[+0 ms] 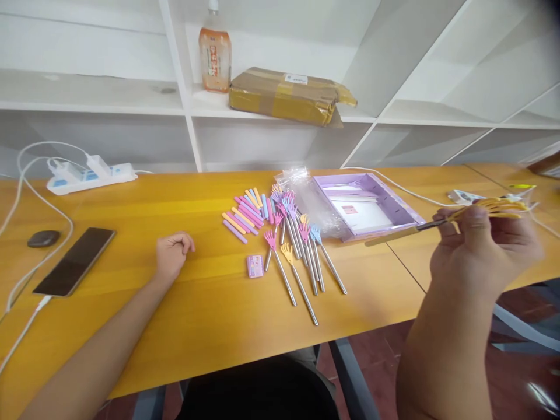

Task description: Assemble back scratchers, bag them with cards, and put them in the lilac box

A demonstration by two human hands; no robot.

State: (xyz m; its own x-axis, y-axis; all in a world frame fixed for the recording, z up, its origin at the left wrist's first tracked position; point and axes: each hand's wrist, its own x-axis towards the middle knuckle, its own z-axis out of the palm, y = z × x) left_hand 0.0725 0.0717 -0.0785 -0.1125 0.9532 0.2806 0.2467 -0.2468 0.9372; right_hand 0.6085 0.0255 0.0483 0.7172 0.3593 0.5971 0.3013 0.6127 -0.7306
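1. Right hand [476, 251]: lifted over the right side of the table [196, 326], thumb and fingers pinching a yellow back scratcher [431, 224] close to its claw end. The claw points right, and the yellow grip end sticks out left, in front of the purple tray as seen from here.
2. Left hand [174, 254]: just parked on the table, fingers curled into a loose fist, nothing showing in it. It's well apart from the scratcher pile.
3. Middle of the table: a messy bunch of back scratchers [304, 232] with pink, blue, purple and orange-yellow claws and bare metal rods, mostly aimed toward the person.
4. Just left of those claws, a heap of loose colored tubes [251, 213]: purple, pink, orange, blue. A little purple box [255, 266] sits nearer the person.
5. Right of the bunch there's crinkly clear plastic [324, 213] up against the purple tray [389, 201].
6. Far left: a phone [74, 261] plugged into a cable, a small black case [43, 238] and a white power strip [91, 181].
7. Shelf stuff: an orange-labeled bottle [214, 61] beside a taped-up cardboard box [286, 96].
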